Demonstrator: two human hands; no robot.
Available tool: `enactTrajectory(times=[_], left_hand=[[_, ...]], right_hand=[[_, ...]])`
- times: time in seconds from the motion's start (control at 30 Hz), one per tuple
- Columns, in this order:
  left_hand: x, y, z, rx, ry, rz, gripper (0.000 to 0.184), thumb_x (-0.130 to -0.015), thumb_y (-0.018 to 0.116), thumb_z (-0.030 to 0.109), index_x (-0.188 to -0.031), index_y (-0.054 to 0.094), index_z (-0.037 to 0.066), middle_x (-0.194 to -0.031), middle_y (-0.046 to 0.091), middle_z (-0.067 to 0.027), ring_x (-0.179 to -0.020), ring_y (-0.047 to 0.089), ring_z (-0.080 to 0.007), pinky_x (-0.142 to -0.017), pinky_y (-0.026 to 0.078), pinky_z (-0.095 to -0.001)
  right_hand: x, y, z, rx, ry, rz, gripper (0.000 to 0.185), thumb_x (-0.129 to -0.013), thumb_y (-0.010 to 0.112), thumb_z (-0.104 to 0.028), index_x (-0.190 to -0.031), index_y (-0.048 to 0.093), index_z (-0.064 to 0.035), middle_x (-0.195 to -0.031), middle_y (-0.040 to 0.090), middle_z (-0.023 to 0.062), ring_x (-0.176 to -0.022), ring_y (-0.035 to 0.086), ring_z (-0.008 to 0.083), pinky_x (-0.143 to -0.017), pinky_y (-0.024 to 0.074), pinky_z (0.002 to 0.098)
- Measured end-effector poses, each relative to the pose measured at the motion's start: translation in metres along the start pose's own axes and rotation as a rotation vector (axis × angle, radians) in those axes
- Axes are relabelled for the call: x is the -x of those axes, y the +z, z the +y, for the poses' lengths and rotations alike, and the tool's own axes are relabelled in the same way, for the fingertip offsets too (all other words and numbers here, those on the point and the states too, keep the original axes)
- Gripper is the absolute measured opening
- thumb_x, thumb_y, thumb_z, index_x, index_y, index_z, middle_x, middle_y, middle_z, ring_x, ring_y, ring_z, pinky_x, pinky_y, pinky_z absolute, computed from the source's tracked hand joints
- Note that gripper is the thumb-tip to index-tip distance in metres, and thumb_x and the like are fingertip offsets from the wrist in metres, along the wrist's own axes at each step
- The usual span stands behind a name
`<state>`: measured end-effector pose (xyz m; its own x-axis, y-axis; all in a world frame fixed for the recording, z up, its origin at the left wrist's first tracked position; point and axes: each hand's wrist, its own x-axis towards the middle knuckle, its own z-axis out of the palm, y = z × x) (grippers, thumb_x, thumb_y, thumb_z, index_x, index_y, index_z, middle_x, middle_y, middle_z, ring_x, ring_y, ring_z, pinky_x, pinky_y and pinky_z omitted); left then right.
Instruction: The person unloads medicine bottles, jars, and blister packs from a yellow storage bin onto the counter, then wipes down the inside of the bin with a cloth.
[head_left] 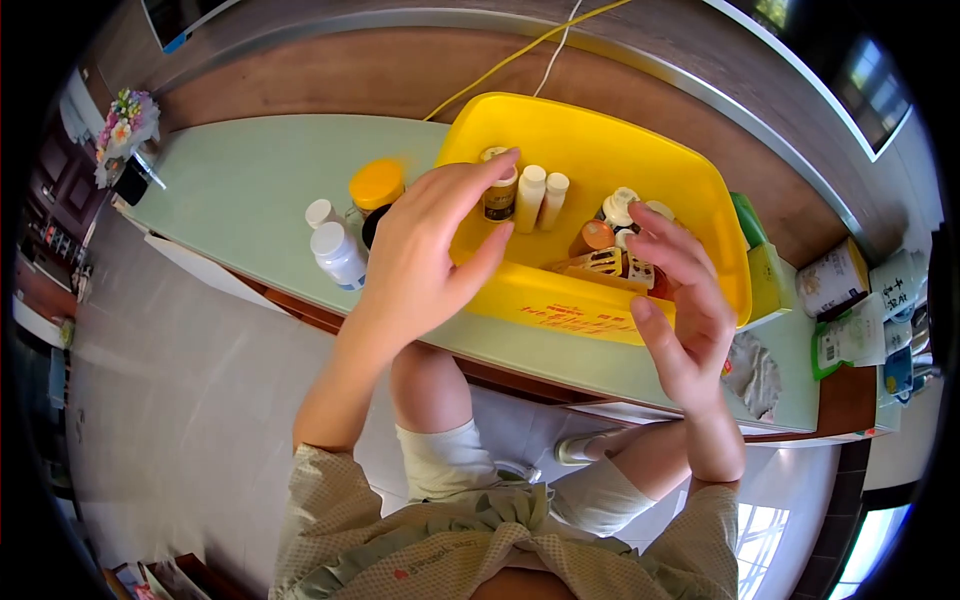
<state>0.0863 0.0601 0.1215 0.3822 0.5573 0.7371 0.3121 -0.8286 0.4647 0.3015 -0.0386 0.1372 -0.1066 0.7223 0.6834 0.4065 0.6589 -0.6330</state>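
A yellow plastic bin (600, 135) with red lettering on its front stands on the counter. My left hand (432, 250) is over the bin's left end, thumb and fingers apart, with nothing seen between them. Just beyond its fingertips stand a dark-labelled bottle (499, 200) and two slim white bottles (531, 200), (553, 203). My right hand (690, 310) is at the bin's front right, fingers curved and apart, holding nothing I can see. Near it in the bin are a white-capped bottle (619, 206), an orange-capped bottle (597, 236) and a yellow patterned box (600, 262).
Left of the bin stand a yellow-lidded jar (376, 184) and white bottles (338, 252). A flower vase (128, 140) is at the counter's far left. To the right are a yellow-green box (768, 285), a grey cloth (754, 375) and several packages (835, 280). Cables (520, 50) hang behind.
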Motion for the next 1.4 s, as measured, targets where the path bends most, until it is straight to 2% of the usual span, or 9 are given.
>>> enactTrajectory(times=[0.2, 0.3, 0.4, 0.53, 0.57, 0.63, 0.87, 1.17, 1.4], left_hand=[[-0.035, 0.01, -0.015, -0.317, 0.05, -0.457, 0.035, -0.08, 0.066, 0.019, -0.113, 0.065, 0.008, -0.111, 0.065, -0.0111, -0.105, 0.06, -0.0299, -0.088, 0.049, -0.0388], [-0.05, 0.019, -0.023, -0.363, 0.081, -0.606, 0.034, -0.08, 0.065, 0.024, -0.11, 0.065, 0.008, -0.106, 0.066, -0.0106, -0.101, 0.06, -0.0301, -0.086, 0.049, -0.04], [-0.061, 0.036, -0.042, -0.54, 0.088, -0.697, 0.032, -0.078, 0.068, 0.025, -0.105, 0.066, 0.008, -0.101, 0.067, -0.0101, -0.097, 0.061, -0.0294, -0.082, 0.05, -0.0407], [-0.071, 0.043, -0.056, -0.636, 0.101, -0.877, 0.031, -0.076, 0.07, 0.028, -0.099, 0.066, 0.008, -0.095, 0.066, -0.0099, -0.095, 0.061, -0.0284, -0.079, 0.05, -0.0418], [-0.072, 0.044, -0.058, -0.653, 0.122, -0.908, 0.031, -0.076, 0.07, 0.028, -0.098, 0.065, 0.008, -0.095, 0.065, -0.0099, -0.095, 0.061, -0.0282, -0.078, 0.05, -0.0418], [-0.072, 0.047, -0.063, -0.664, 0.132, -0.962, 0.031, -0.077, 0.07, 0.029, -0.099, 0.064, 0.008, -0.096, 0.065, -0.01, -0.095, 0.061, -0.0284, -0.078, 0.05, -0.0417], [-0.086, 0.059, -0.077, -0.614, -0.03, -1.028, 0.034, -0.081, 0.066, 0.032, -0.103, 0.059, 0.007, -0.101, 0.063, -0.0128, -0.097, 0.061, -0.0316, -0.079, 0.051, -0.0429], [-0.086, 0.061, -0.078, -0.581, -0.051, -1.051, 0.038, -0.082, 0.065, 0.032, -0.109, 0.057, 0.007, -0.104, 0.063, -0.016, -0.094, 0.062, -0.0341, -0.078, 0.051, -0.0443], [-0.084, 0.06, -0.077, -0.562, -0.047, -0.965, 0.046, -0.079, 0.068, 0.034, -0.112, 0.054, 0.005, -0.104, 0.064, -0.0182, -0.089, 0.064, -0.0353, -0.076, 0.051, -0.0438]], right_hand=[[-0.033, -0.019, 0.01, 0.269, -0.18, -0.106, 0.024, -0.078, 0.061, 0.001, -0.101, 0.068, -0.0001, -0.102, 0.067, 0.0151, -0.099, 0.063, 0.0287, -0.088, 0.0483, 0.0358], [-0.048, -0.013, 0.021, 0.293, -0.009, -0.138, 0.022, -0.078, 0.063, -0.001, -0.099, 0.07, -0.0033, -0.091, 0.069, 0.0121, -0.085, 0.066, 0.026, -0.078, 0.0519, 0.0345], [-0.066, -0.007, 0.047, 0.336, 0.042, -0.207, 0.02, -0.078, 0.064, 0.002, -0.097, 0.069, -0.0011, -0.091, 0.069, 0.012, -0.085, 0.066, 0.0216, -0.077, 0.0504, 0.0297], [-0.085, -0.001, 0.087, 0.526, 0.118, -0.337, 0.02, -0.079, 0.066, -0.011, -0.098, 0.071, -0.0079, -0.095, 0.07, 0.0082, -0.084, 0.068, 0.0245, -0.076, 0.0525, 0.0327], [-0.086, 0.001, 0.098, 0.558, 0.126, -0.354, 0.023, -0.078, 0.065, -0.024, -0.099, 0.072, -0.0144, -0.092, 0.071, 0.0075, -0.087, 0.067, 0.0266, -0.078, 0.0532, 0.0378], [-0.09, 0.004, 0.112, 0.64, 0.165, -0.427, 0.026, -0.078, 0.065, -0.025, -0.101, 0.071, -0.0147, -0.094, 0.07, 0.008, -0.088, 0.067, 0.0274, -0.078, 0.053, 0.0383], [-0.098, 0.023, 0.152, 0.755, 0.276, -0.542, 0.036, -0.075, 0.068, -0.028, -0.108, 0.068, -0.0131, -0.099, 0.068, 0.011, -0.093, 0.064, 0.0302, -0.08, 0.0515, 0.0404], [-0.103, 0.024, 0.164, 0.653, 0.31, -0.589, 0.032, -0.075, 0.069, -0.029, -0.102, 0.07, -0.013, -0.092, 0.069, 0.01, -0.088, 0.065, 0.0296, -0.076, 0.0514, 0.0396], [-0.113, 0.019, 0.149, 0.651, 0.326, -0.604, 0.035, -0.07, 0.07, -0.042, -0.091, 0.073, -0.0142, -0.089, 0.071, 0.0068, -0.083, 0.067, 0.0266, -0.075, 0.0536, 0.0374]])
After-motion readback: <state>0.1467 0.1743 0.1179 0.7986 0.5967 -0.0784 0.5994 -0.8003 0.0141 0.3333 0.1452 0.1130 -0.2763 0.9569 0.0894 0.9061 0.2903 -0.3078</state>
